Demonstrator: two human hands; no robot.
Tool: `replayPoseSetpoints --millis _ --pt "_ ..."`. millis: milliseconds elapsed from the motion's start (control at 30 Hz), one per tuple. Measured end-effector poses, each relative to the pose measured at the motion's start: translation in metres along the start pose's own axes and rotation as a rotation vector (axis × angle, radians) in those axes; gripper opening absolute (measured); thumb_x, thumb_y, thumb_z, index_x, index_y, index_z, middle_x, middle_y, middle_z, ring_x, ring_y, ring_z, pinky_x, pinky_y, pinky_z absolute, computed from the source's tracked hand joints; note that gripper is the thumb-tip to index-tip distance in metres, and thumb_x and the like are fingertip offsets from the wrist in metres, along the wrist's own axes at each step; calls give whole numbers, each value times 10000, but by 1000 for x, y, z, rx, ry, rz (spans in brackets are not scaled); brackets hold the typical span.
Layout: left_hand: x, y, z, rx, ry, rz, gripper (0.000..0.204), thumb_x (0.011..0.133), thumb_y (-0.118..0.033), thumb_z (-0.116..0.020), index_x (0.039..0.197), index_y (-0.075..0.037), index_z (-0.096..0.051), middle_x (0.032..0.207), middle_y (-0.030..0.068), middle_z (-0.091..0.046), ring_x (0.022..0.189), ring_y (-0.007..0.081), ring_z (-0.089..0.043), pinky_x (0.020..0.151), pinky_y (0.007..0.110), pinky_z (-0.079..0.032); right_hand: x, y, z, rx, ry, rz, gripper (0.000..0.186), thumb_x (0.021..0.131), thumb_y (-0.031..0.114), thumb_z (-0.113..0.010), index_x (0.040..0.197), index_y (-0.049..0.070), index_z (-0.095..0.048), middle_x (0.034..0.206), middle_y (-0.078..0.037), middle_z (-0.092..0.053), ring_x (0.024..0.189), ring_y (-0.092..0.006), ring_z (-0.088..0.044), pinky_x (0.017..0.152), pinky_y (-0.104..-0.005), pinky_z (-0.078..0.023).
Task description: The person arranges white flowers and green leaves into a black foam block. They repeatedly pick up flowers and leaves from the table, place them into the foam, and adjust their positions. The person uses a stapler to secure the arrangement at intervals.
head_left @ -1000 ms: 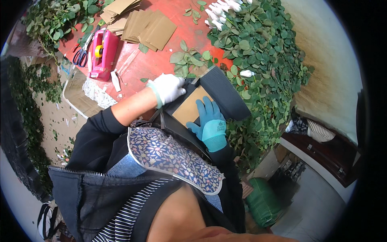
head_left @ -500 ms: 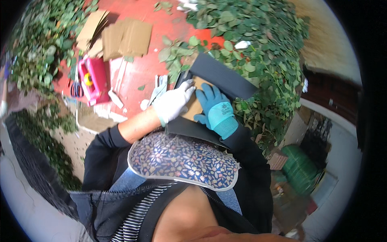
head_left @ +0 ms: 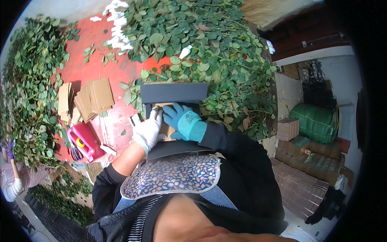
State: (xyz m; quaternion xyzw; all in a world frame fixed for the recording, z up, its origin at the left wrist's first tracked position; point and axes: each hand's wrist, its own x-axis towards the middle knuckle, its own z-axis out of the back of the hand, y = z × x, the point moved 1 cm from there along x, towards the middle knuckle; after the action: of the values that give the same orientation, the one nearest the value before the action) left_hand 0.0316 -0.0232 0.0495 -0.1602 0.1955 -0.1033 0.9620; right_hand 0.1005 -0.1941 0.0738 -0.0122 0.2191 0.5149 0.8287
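An open black cardboard box [head_left: 174,93] lies at the table's near edge, its far flap raised and its near flap by my apron. A brown cardboard piece [head_left: 167,129] sits inside it. My left hand [head_left: 147,131], in a white glove, rests on the left part of this piece, fingers stretched forward and thumb apart. My right hand [head_left: 183,122], in a teal-blue glove, lies on it with fingers spread, pointing left. Both hands' fingertips nearly meet near the far side of the box. The box's bottom is hidden by the cardboard and hands.
Leafy green stems [head_left: 225,80] cover the red table [head_left: 86,48] on the right, with more along the left. Folded cardboard pieces [head_left: 96,97] lie left of the box. Nearer are a pink container [head_left: 86,141] and scissors [head_left: 75,153]. Another person's arm [head_left: 15,173] shows far left.
My view has turned, so the box now looks squared to me instead of slanted. Both hands stay on the brown cardboard piece. More of the floor at right shows.
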Motion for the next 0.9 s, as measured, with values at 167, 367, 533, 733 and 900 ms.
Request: replayPoseSetpoints --millis 167,367,533,733,900 --pt "0 2 -1 -104 31 2 1069 624 -361 -850 1469 4 -306 1476 206 -352 1319 334 -434 1002 486 -388 -34 -35 49 424 -92 209 549 795 390 -719 1220 57 -618 1122 -137 -654 989 -304 -644 863 -440 -519" --pt "-9 -8 26 111 126 91 1025 705 -344 -819 1476 29 -258 1510 203 -313 1270 334 -509 991 385 -465 -26 -214 82 318 -704 -549 326 951 258 -561 1200 66 -647 1179 -153 -662 1015 -381 -643 866 -435 -530" --pt "-12 -16 38 39 78 87 937 692 -299 -814 1472 -146 -317 1460 152 -385 1203 401 -514 986 451 -455 -3 -324 -6 -30 -39 -899 420 971 264 -454 1367 135 -512 1425 -148 -503 1295 -347 -475 1058 -514 -392" --pt "-19 -8 30 -37 -5 68 854 625 -336 -846 1388 -214 -481 1415 101 -433 1145 404 -435 981 525 -372 0 -316 -7 -137 55 -752 251 950 177 -511 1144 73 -630 1183 -168 -617 1068 -337 -615 907 -495 -489" --pt "-14 -8 26 12 -16 29 853 643 -363 -831 1405 -217 -476 1418 78 -429 1166 405 -433 992 543 -352 -36 -315 3 -260 -188 -554 171 915 162 -553 1022 76 -655 1002 -167 -617 854 -349 -651 687 -466 -531"
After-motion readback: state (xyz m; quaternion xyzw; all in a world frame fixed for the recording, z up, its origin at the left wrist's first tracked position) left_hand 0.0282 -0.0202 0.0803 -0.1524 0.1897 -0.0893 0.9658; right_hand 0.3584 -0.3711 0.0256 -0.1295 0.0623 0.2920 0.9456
